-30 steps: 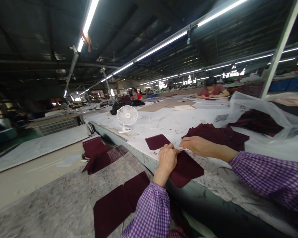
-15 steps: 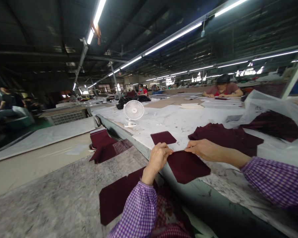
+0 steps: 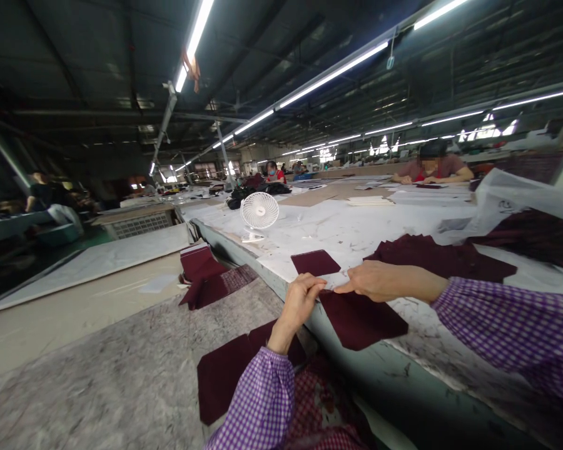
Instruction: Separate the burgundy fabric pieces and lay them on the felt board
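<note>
A maroon fabric piece (image 3: 363,320) with cut corners hangs partly over the edge of the white table (image 3: 319,225). At its upper left corner my left hand (image 3: 301,299) pinches the fabric between thumb and fingers. My right hand (image 3: 375,280) lies along the same top edge, its index finger pointing at the left fingertips; its other fingers are curled, and what they hold, if anything, is hidden. Just beyond my hands lies a smaller maroon piece (image 3: 315,262). Other maroon pieces (image 3: 223,375) rest on the grey surface beside my left forearm.
A white fan (image 3: 259,211) stands on the table ahead. Crumpled maroon fabric (image 3: 443,256) and a clear plastic bag (image 3: 520,194) are at the right. Folded maroon cloth (image 3: 199,272) lies on the left surface. A person (image 3: 431,165) leans over the table at the back right.
My right hand has moved left along the fabric's top edge, closer to my left hand. The whole view has shifted slightly, with things appearing further right.
</note>
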Action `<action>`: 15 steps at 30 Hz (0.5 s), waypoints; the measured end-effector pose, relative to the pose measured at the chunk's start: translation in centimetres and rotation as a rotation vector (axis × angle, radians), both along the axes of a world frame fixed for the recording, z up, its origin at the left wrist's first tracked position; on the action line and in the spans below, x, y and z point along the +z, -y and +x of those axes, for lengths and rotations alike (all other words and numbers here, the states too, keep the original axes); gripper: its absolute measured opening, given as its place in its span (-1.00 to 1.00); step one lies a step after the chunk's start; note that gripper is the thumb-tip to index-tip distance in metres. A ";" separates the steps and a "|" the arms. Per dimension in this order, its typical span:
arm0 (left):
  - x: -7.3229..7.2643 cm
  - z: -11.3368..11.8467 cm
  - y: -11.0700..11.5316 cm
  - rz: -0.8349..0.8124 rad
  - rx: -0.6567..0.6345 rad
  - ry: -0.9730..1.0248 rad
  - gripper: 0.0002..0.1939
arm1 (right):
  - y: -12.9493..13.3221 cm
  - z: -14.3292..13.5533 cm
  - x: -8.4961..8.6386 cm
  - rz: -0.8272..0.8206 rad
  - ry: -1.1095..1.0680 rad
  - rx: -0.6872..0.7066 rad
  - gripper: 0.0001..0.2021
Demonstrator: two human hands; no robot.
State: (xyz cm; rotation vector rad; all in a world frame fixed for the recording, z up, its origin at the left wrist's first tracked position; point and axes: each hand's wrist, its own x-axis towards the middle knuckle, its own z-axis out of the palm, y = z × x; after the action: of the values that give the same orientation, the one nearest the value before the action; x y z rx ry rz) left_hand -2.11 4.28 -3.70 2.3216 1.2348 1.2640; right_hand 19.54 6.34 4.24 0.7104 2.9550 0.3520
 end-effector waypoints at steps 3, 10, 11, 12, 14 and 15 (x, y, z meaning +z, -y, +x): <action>-0.1 -0.6 0.1 -0.042 0.027 0.131 -0.84 | -0.4 0.1 -0.1 -0.015 -0.005 0.016 -0.47; 0.5 0.0 0.6 -0.079 0.063 0.023 -0.85 | -0.8 0.1 -0.1 -0.030 0.009 0.022 -0.48; 0.5 0.0 0.6 -0.078 0.055 0.035 -0.84 | -0.9 0.2 -0.1 -0.036 0.007 0.026 -0.47; 0.4 -0.1 0.5 -0.079 0.044 0.053 -0.84 | -1.0 0.2 -0.2 -0.043 -0.003 0.032 -0.46; 0.1 -0.4 0.4 -0.082 0.013 0.087 -0.85 | -1.1 0.3 -0.3 -0.065 -0.050 0.037 -0.45; 0.0 -0.5 0.3 -0.083 -0.004 0.100 -0.86 | -1.2 0.3 -0.3 -0.073 -0.088 0.030 -0.45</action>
State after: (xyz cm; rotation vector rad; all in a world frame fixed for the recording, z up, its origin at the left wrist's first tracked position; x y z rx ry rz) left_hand -2.64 3.98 -3.73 2.1742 1.2254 1.2851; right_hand 19.87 7.52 3.89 0.6903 3.0457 0.2192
